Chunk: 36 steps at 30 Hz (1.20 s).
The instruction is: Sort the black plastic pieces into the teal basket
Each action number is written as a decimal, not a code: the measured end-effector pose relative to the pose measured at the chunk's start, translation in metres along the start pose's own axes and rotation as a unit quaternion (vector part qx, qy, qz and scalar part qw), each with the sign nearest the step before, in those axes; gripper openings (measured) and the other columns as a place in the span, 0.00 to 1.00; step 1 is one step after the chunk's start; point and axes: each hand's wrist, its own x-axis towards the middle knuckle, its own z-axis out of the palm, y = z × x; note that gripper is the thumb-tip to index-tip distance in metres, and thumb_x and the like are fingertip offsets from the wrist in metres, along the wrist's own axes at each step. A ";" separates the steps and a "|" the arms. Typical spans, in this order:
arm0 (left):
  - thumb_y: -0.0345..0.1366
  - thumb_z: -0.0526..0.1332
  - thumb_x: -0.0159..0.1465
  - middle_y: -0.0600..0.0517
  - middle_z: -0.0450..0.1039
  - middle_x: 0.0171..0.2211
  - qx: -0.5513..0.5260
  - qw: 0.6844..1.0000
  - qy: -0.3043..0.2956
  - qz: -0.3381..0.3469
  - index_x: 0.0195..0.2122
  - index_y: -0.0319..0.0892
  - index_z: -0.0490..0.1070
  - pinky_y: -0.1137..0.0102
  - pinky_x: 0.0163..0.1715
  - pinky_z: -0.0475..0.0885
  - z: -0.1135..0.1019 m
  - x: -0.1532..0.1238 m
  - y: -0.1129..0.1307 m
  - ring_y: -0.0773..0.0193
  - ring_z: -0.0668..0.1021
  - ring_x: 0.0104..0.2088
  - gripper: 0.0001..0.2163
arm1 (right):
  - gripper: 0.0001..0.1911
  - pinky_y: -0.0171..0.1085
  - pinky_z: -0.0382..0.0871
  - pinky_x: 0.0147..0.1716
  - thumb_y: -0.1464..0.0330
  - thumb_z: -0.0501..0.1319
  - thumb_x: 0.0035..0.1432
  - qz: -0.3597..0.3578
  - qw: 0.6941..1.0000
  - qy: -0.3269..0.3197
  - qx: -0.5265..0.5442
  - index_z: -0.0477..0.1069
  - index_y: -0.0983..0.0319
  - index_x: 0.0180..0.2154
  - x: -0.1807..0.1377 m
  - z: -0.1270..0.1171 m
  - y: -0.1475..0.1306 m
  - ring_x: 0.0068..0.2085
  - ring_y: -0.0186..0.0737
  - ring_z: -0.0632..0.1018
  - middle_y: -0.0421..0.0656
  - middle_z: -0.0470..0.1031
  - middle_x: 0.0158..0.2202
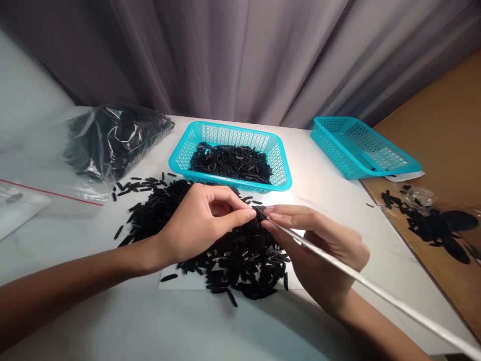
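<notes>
A heap of several small black plastic strips (240, 255) lies on a white sheet (171, 281) at the table's centre. My left hand (203, 220) hovers over the heap, thumb and forefinger pinched on one small black piece at its tip. My right hand (319, 245) meets it from the right, fingers closed around a long thin white rod (376, 288) that runs back toward the lower right corner. The rod's tip touches the black piece between the two hands. Behind the heap stands a turquoise basket (180, 158) holding more black pieces (231, 163).
A clear plastic bag (112, 138) full of black pieces lies at the back left, with a zip bag (22, 200) beside it. A second turquoise basket (361, 148) sits at the back right. A brown board (443, 150) with scattered black pieces (432, 223) borders the table's right edge. Grey curtains hang behind.
</notes>
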 end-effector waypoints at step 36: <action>0.31 0.65 0.62 0.53 0.77 0.28 0.009 0.993 0.066 0.097 0.28 0.37 0.77 0.76 0.30 0.71 0.006 -0.008 -0.002 0.70 0.76 0.29 0.06 | 0.18 0.45 0.78 0.42 0.83 0.71 0.50 0.010 0.999 0.018 0.041 0.81 0.57 0.39 -0.002 0.004 -0.006 0.42 0.45 0.83 0.42 0.84 0.40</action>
